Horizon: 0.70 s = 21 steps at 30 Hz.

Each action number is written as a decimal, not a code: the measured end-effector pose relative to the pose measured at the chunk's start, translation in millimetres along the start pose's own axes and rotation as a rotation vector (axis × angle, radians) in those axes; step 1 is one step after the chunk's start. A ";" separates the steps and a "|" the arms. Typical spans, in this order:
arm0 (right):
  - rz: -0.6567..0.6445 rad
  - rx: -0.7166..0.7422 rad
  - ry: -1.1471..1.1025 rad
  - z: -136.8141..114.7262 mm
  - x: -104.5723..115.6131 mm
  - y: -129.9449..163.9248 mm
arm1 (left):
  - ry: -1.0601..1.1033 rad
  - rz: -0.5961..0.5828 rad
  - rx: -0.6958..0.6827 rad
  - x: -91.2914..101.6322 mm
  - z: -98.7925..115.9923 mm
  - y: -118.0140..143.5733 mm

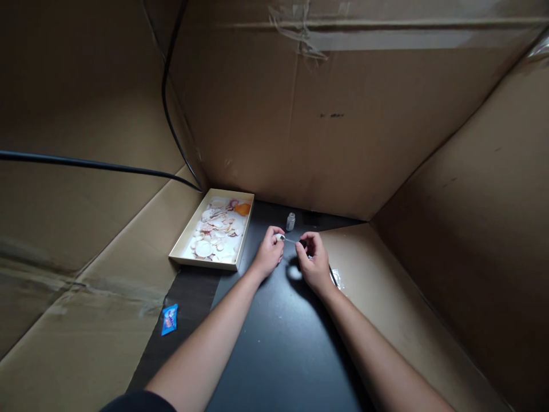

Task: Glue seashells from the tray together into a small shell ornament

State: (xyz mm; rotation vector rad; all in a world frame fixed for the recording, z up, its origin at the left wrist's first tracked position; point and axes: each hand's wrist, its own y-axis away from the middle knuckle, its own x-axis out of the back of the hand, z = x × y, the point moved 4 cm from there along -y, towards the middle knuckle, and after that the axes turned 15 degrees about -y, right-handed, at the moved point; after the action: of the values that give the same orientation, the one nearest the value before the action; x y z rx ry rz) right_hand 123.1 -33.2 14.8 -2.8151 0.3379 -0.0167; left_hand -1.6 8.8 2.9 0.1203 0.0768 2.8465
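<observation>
From here I see a small white piece (pixel 280 236) pinched in the left hand (pixel 269 253), partly hidden. A thin, pale stick (pixel 290 241), dark-ended, points at it from the right hand (pixel 315 263).

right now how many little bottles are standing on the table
1: the small clear bottle, just beyond the hands; others could be hidden behind them.

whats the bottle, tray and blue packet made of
Bottle: clear glass or hard plastic, smooth; the body looks see-through, but it is too small to settle which.
Tray: probably stiff card, tan and fairly matte, judging by its thin, straight walls.
Packet: likely plastic film, printed, slightly shiny; flattened, pinched-looking ends suggest a wrapper.
</observation>
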 end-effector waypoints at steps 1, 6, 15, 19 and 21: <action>-0.001 -0.003 0.005 -0.1 -0.1 -0.1 | 0.001 -0.001 0.002 -0.2 -0.3 -0.2; 0.008 0.015 0.001 -3.2 -0.2 -0.5 | -0.026 0.004 0.007 0.0 -0.9 -0.1; 0.014 0.016 -0.025 -1.9 0.1 -0.3 | -0.012 -0.011 0.003 0.2 0.7 0.3; 0.015 0.009 -0.016 -2.2 -0.1 -0.2 | -0.005 -0.013 0.006 -0.2 0.9 0.5; 0.020 0.010 -0.025 -2.2 0.1 -0.3 | -0.003 -0.016 0.010 -0.4 1.1 0.7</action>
State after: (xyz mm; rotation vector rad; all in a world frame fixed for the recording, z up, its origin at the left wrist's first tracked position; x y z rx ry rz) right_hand 123.2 -33.6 17.0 -2.7989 0.3596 0.0217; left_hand -1.3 8.0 4.0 0.1260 0.0915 2.8302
